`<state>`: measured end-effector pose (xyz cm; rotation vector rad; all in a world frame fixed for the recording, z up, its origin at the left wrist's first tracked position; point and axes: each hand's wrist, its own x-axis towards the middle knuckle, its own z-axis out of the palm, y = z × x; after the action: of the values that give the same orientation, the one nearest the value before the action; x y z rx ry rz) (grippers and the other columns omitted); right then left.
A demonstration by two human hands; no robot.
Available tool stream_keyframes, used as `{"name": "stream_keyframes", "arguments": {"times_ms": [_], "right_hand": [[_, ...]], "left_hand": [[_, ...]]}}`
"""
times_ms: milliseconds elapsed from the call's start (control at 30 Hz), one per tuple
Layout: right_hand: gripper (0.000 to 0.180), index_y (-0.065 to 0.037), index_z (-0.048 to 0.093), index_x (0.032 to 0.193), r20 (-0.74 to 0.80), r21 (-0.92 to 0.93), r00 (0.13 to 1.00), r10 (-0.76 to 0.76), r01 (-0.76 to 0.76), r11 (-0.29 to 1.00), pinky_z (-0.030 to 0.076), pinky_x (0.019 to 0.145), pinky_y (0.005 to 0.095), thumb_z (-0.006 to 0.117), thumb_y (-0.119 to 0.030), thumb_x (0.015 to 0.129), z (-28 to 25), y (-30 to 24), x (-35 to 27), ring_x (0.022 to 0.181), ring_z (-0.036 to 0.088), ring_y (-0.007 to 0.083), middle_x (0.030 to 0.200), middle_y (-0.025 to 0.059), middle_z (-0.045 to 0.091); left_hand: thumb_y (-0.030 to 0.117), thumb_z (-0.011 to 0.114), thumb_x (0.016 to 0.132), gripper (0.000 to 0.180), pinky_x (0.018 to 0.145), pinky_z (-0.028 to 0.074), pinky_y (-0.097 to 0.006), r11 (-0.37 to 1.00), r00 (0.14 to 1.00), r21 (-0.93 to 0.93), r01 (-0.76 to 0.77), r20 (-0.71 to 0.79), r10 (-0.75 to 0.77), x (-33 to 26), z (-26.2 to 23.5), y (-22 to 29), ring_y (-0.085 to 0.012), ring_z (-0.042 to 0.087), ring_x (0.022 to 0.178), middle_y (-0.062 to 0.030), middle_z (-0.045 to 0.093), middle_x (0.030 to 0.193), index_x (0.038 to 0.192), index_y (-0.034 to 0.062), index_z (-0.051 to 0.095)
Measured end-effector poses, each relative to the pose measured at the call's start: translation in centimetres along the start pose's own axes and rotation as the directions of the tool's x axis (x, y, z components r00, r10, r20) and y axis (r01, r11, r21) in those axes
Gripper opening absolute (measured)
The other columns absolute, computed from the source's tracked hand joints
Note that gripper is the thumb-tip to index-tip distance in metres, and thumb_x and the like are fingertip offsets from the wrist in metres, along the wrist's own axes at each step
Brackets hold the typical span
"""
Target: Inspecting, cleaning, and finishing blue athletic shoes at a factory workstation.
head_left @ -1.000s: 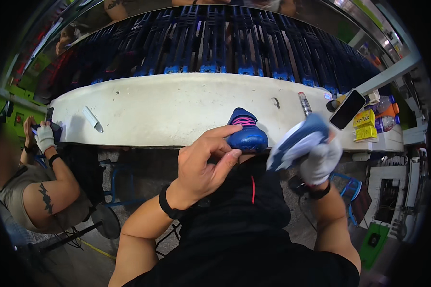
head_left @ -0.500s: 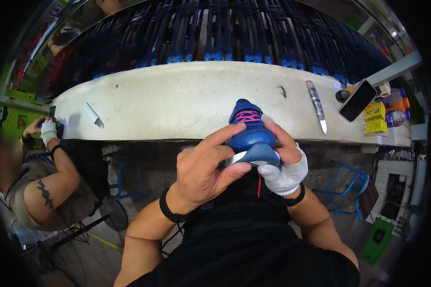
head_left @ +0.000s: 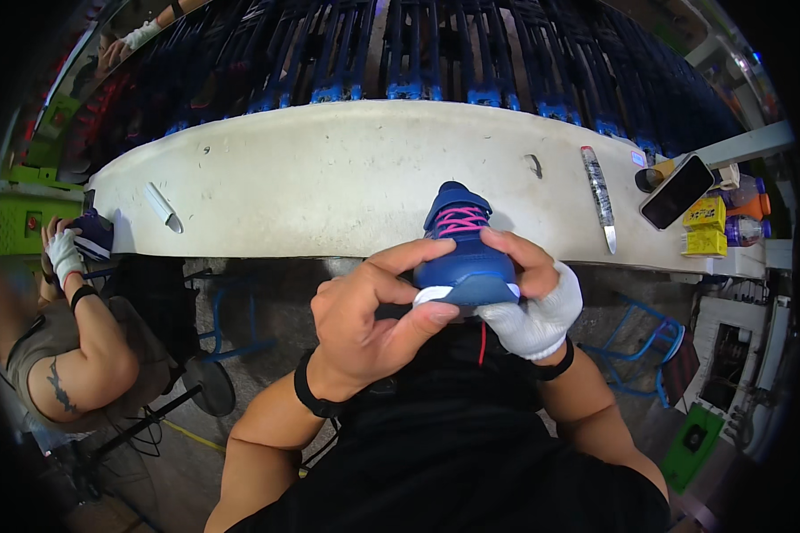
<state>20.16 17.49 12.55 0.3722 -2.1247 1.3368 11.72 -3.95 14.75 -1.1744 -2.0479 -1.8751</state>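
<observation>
A small blue shoe (head_left: 465, 244) with pink laces is held in front of me, just over the near edge of the white worktable (head_left: 329, 186). My bare left hand (head_left: 369, 311) grips its heel and left side, thumb and forefinger curled around it. My right hand (head_left: 533, 298), in a white fingerless glove, clasps the shoe's right side from below. A black band sits on each wrist. The shoe's toe points away from me.
On the table lie a white pen-like tool (head_left: 163, 207), a long knife-like tool (head_left: 599, 195), a phone (head_left: 676, 191) and yellow boxes with bottles (head_left: 724, 218). A conveyor of dark shoes (head_left: 400, 53) runs behind. A gloved person (head_left: 67, 329) works at the left with another shoe.
A second ago my right hand held a separate pale blue piece off to the right; it has since come in under the shoe, and both hands now hold it.
</observation>
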Motion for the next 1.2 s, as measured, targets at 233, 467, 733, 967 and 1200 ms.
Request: {"name": "stream_keyframes", "arguments": {"times_ms": [233, 467, 733, 967, 1200], "right_hand": [[0.046, -0.006, 0.058, 0.085, -0.075, 0.037, 0.997, -0.015, 0.017, 0.999, 0.068, 0.086, 0.0391, 0.1, -0.024, 0.082, 2.6, 1.1, 0.8, 0.107, 0.083, 0.0353, 0.13, 0.0219, 0.078], [0.041, -0.005, 0.07, 0.094, 0.009, -0.07, 0.991, -0.132, 0.132, 0.989, 0.066, 0.074, 0.0415, 0.098, -0.031, 0.078, 4.8, 0.4, 1.1, 0.093, 0.081, 0.0358, 0.138, 0.0198, 0.075], [0.038, -0.01, 0.073, 0.091, 0.095, -0.287, 0.987, 0.13, -0.098, 0.953, 0.06, 0.068, 0.0402, 0.1, -0.029, 0.072, 2.3, 1.4, -1.7, 0.08, 0.076, 0.0309, 0.145, 0.015, 0.07], [0.04, -0.01, 0.071, 0.086, 0.077, -0.305, 0.987, 0.138, -0.108, 0.946, 0.058, 0.068, 0.0395, 0.101, -0.033, 0.074, 2.5, 2.2, -1.5, 0.078, 0.075, 0.0285, 0.132, 0.0119, 0.078], [0.04, -0.01, 0.071, 0.087, 0.1, -0.388, 0.991, 0.094, -0.049, 0.92, 0.055, 0.074, 0.0412, 0.097, -0.039, 0.078, 3.7, 1.4, -1.0, 0.083, 0.074, 0.0269, 0.135, 0.0078, 0.078]], "left_hand": [[0.022, 0.09, 0.096, 0.039, 0.076, 0.065, -0.03, 0.993, 0.989, 0.024, 0.113, 0.092, -0.115, 1.4, -3.5, 0.4, -0.025, 0.085, 0.09, -0.0263, 0.082, 0.117, 0.09, 0.004, 0.056], [0.062, 0.099, 0.068, 0.116, 0.089, 0.064, -0.043, 0.808, 0.837, 0.561, -0.178, 0.518, -0.175, 6.5, -4.7, 5.1, -0.0372, 0.077, 0.11, -0.0192, 0.076, 0.127, 0.156, 0.0019, 0.055], [0.062, 0.098, 0.066, 0.097, 0.092, 0.065, -0.042, 0.826, 0.826, 0.558, -0.079, 0.501, -0.259, 5.4, -6.7, 2.7, -0.0394, 0.081, 0.108, -0.0219, 0.08, 0.124, 0.137, 0.0001, 0.074], [0.046, 0.101, 0.072, 0.077, 0.091, 0.067, -0.042, 0.825, 0.885, 0.557, -0.102, 0.429, -0.18, 3.6, -6.9, 1.5, -0.0378, 0.082, 0.106, -0.0234, 0.081, 0.122, 0.132, 0.0016, 0.078], [0.036, 0.101, 0.075, 0.073, 0.094, 0.065, -0.04, 0.858, 0.916, 0.505, 0.096, 0.292, -0.275, 0.6, -8.5, 0.3, -0.037, 0.083, 0.106, -0.0235, 0.081, 0.122, 0.134, 0.0, 0.078]]}}
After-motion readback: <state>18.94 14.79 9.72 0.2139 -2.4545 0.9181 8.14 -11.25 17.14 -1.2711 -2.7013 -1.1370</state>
